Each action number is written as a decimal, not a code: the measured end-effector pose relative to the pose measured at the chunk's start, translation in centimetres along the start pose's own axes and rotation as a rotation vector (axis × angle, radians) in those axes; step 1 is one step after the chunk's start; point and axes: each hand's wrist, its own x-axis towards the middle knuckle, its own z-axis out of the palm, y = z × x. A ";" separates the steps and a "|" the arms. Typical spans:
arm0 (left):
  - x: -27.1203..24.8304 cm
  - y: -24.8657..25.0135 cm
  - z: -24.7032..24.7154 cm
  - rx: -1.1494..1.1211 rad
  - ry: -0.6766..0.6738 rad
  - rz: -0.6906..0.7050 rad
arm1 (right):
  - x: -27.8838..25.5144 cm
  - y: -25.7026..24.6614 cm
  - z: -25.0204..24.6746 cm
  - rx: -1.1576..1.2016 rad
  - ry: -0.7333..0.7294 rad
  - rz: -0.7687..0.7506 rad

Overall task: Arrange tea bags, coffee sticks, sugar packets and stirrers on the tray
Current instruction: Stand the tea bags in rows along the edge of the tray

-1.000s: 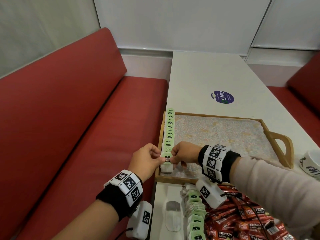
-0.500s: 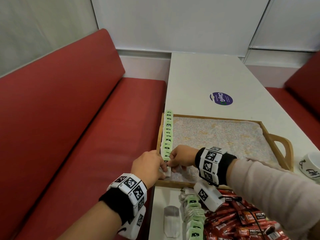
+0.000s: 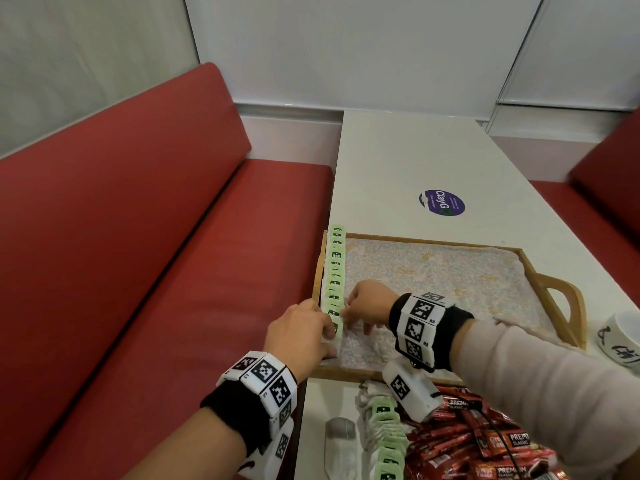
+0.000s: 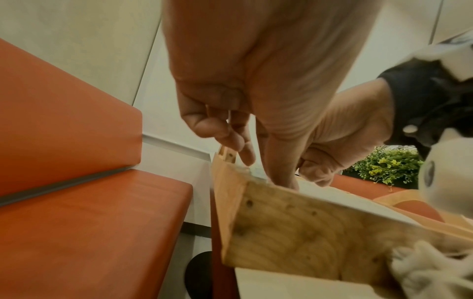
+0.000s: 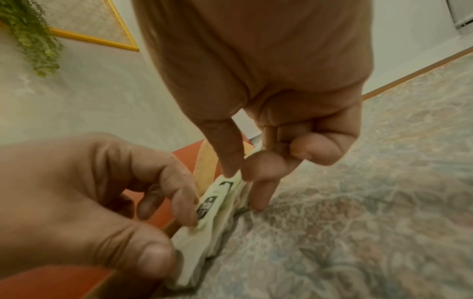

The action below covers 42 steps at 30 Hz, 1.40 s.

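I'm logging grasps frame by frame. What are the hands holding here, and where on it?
Both the left hand and right hand pinch the near end of the tea bag row, from opposite sides.

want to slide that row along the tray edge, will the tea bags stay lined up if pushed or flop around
Probably floppy: the tea bags look soft and crumpled under the left hand. Likely light, so a push may fan them out. The patterned tray liner might snag them.

tea bags (image 3: 335, 271): green-tagged row along tray's 9 o'clock wall | tray (image 3: 554, 265): wooden, floral liner | loose bags (image 3: 386, 441), red coffee sticks (image 3: 485, 445): heaped at its 6 o'clock
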 end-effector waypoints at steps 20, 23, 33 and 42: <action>-5.0 1.3 0.5 -0.095 0.012 0.021 | -6.1 -0.2 0.3 0.100 0.083 -0.060; -6.0 1.5 1.4 -0.082 -0.067 0.029 | -7.7 0.1 0.6 0.121 0.098 -0.061; -6.7 2.2 4.7 -0.013 -0.161 0.005 | -10.5 2.1 1.4 0.132 0.139 -0.070; -6.7 1.1 3.7 -0.231 -0.150 -0.041 | -10.8 2.6 1.2 0.164 0.146 -0.128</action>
